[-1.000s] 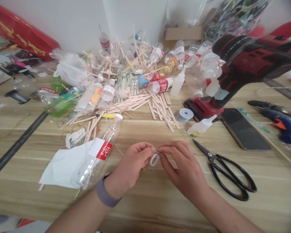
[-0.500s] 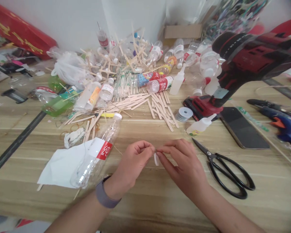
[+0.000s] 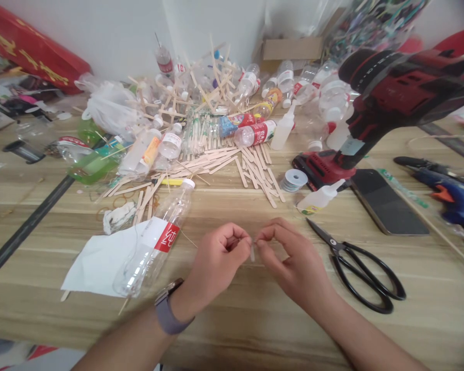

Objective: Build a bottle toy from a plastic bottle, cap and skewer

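My left hand [image 3: 226, 252], with a watch on its wrist, pinches a small whitish strip [image 3: 252, 252] that hangs down from the fingertips. Close by on the right, my right hand [image 3: 288, 250] has thumb and forefinger pressed together beside the strip; what they pinch, if anything, is too small to make out. Black-handled scissors [image 3: 358, 265] lie just right of that hand. Left of my hands, a clear plastic bottle [image 3: 154, 242] with a red and white label lies on its side over a white sheet of paper [image 3: 87, 268].
A red and black drill [image 3: 375, 113] stands upright at the right, near a phone [image 3: 388, 202], a wire spool [image 3: 294, 180], a glue bottle [image 3: 319, 200] and a blue glue gun [image 3: 452, 196]. Wooden sticks [image 3: 216, 164] and several plastic bottles pile up at the back.
My hands have drawn slightly apart at the fingertips, and the left wrist has turned so the watch face shows. The strip now hangs straighter beside the left fingertips.
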The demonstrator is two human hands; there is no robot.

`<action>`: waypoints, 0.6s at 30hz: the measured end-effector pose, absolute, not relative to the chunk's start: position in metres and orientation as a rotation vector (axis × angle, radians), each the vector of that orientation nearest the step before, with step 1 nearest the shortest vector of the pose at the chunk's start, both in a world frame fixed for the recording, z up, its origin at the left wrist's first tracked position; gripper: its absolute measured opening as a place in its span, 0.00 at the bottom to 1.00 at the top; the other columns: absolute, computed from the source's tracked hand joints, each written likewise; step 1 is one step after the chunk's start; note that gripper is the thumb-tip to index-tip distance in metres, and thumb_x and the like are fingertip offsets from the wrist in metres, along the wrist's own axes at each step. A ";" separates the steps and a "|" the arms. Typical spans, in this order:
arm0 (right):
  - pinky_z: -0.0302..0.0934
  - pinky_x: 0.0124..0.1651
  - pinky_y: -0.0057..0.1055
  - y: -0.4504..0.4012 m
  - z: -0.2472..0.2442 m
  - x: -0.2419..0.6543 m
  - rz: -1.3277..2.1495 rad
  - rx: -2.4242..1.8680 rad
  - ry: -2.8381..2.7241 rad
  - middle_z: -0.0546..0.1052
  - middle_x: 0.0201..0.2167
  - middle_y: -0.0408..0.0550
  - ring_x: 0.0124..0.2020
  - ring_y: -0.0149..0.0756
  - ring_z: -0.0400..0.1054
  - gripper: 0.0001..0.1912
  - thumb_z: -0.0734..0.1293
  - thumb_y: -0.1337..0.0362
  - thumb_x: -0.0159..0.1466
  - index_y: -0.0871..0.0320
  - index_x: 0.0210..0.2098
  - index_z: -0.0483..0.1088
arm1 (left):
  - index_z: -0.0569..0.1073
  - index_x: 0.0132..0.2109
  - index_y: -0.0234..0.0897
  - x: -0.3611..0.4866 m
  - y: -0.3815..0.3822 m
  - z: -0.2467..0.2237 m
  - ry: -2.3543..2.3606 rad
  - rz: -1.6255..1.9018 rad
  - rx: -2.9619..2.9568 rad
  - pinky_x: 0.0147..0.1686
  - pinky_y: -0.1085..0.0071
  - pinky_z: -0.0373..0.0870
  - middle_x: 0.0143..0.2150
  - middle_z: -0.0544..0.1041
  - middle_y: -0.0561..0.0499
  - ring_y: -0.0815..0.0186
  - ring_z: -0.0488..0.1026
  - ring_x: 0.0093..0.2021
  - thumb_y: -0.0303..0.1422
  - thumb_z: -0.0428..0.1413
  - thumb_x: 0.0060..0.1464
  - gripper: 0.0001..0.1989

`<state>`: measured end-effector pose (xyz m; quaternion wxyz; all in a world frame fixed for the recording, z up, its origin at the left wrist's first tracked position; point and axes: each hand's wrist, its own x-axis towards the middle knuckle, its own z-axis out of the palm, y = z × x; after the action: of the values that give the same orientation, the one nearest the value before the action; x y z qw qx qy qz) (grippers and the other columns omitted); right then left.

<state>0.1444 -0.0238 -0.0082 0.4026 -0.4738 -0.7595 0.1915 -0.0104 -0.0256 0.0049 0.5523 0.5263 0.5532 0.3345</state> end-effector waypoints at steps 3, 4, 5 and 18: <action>0.61 0.28 0.28 -0.022 -0.004 0.148 0.643 -1.200 -1.819 0.72 0.26 0.44 0.28 0.34 0.69 0.09 0.59 0.71 0.62 0.55 0.27 0.66 | 0.69 0.29 0.36 -0.011 -0.025 0.004 1.324 0.797 1.235 0.21 0.76 0.51 0.20 0.63 0.59 0.74 0.56 0.21 0.32 0.52 0.53 0.06; 0.62 0.29 0.28 -0.022 -0.003 0.149 0.626 -1.205 -1.793 0.73 0.27 0.44 0.29 0.34 0.69 0.09 0.59 0.71 0.63 0.55 0.29 0.66 | 0.69 0.29 0.36 -0.012 -0.024 0.004 1.337 0.803 1.235 0.20 0.76 0.50 0.20 0.62 0.59 0.74 0.55 0.21 0.32 0.52 0.53 0.07; 0.62 0.30 0.29 -0.022 -0.003 0.150 0.589 -1.210 -1.782 0.73 0.27 0.44 0.29 0.35 0.69 0.08 0.59 0.70 0.64 0.55 0.30 0.66 | 0.69 0.29 0.36 -0.012 -0.024 0.003 1.346 0.809 1.233 0.20 0.76 0.50 0.20 0.62 0.59 0.74 0.54 0.20 0.33 0.52 0.53 0.07; 0.60 0.30 0.30 -0.022 -0.006 0.149 0.461 -1.237 -1.946 0.72 0.26 0.44 0.28 0.35 0.68 0.07 0.60 0.68 0.67 0.55 0.32 0.64 | 0.69 0.29 0.36 -0.014 -0.025 0.003 1.319 0.851 1.229 0.20 0.77 0.50 0.20 0.63 0.59 0.75 0.54 0.20 0.35 0.53 0.55 0.09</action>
<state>0.1494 -0.0224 -0.0059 0.3847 -0.4855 -0.7639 0.1809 -0.0139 -0.0249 0.0028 0.5428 0.5177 0.5557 0.3585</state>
